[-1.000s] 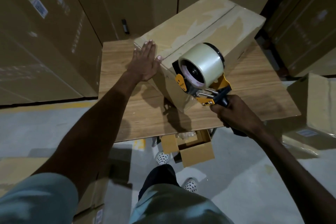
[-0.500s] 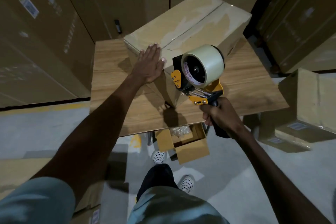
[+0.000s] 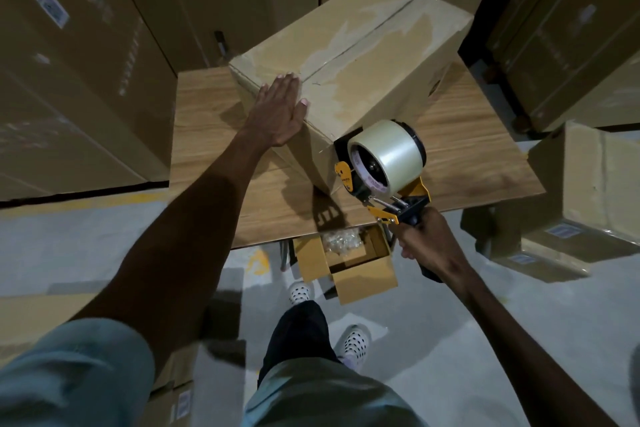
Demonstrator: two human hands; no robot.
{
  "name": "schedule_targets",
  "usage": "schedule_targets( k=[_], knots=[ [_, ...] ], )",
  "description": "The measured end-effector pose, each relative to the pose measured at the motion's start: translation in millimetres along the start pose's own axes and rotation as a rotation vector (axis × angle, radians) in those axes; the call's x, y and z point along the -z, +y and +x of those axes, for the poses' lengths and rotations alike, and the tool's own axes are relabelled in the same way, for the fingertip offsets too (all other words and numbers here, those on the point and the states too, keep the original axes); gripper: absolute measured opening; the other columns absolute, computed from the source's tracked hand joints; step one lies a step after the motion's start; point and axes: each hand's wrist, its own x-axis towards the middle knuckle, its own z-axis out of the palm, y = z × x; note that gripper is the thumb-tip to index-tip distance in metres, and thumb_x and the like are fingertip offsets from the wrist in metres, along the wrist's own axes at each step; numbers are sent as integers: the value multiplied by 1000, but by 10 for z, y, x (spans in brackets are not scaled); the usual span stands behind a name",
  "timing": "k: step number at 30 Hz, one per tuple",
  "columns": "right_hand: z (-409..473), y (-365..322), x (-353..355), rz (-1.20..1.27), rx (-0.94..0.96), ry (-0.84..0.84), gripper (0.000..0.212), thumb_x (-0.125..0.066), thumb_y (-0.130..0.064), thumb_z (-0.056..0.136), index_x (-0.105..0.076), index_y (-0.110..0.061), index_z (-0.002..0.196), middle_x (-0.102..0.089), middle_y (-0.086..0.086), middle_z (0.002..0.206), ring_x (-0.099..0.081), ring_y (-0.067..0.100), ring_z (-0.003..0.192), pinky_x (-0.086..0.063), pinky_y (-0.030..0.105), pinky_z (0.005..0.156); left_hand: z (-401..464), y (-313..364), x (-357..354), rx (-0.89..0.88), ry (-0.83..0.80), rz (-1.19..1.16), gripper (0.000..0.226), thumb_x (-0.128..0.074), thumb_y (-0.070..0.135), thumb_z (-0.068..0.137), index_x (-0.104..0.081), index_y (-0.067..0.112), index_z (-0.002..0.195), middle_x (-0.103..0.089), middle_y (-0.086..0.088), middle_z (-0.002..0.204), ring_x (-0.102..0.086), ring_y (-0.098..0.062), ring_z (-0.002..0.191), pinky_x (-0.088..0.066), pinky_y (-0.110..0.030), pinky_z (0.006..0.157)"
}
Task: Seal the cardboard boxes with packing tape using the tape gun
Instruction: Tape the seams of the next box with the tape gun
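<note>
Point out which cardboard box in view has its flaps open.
The small yellow-brown cardboard box on the floor under the wooden table, flaps spread, with clear plastic inside. The large box on the table and the box at right are shut.

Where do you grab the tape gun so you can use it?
By the black handle at its bottom end, coming from the near side, as the right hand does now. The tape gun carries its roll of tape and front end toward the cardboard box, so only the handle juts out free toward the person.
</note>
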Motion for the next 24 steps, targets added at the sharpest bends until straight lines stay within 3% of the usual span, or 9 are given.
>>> schedule_targets(
  k=[6, 11, 16, 21, 24],
  knots=[
    [192, -111, -286, 83, -69, 27, 25, -64, -4, 88, -53, -16, 68, -51, -1, 53, -51, 15, 50, -42, 28, 49, 6, 1, -34, -2, 13, -4, 60, -23, 35, 110, -12, 4, 160, -8, -14, 168, -3, -27, 156, 1, -46, 124],
    [152, -97, -618, 369, -279, -5, 14, -59, 3, 86, -55, -2, 73, -48, 10, 57, -44, 22, 43, -38, 29, 44, 31, -20, -58, 8, 25, -13, 66, -19, 40, 104, -15, 2, 159, -10, -15, 168, -6, -28, 155, 0, -48, 124],
    [57, -7, -652, 469, -378, 63, 13, -57, 4, 87, -55, -2, 76, -46, 11, 57, -41, 21, 44, -35, 28, 41, 15, -39, -57, -47, -12, 33, 67, -18, 45, 109, -9, 3, 159, -5, -16, 168, -2, -28, 155, 1, -50, 124],
    [199, -181, -281, 465, -310, 141, 16, -59, 1, 90, -56, -5, 76, -49, 11, 59, -46, 21, 44, -38, 28, 44, 50, -146, 109, -260, -61, 279, 93, -5, 74, 95, 1, 8, 160, 8, -11, 168, 7, -25, 155, 7, -57, 120],
    [315, -276, -26, 476, -297, 171, 18, -57, 0, 93, -53, -6, 76, -46, 12, 60, -46, 23, 45, -39, 28, 43, 93, -185, 119, -383, -107, 302, 94, -4, 77, 92, 0, 13, 161, 7, -5, 169, 7, -22, 155, 3, -55, 122]
  ],
)
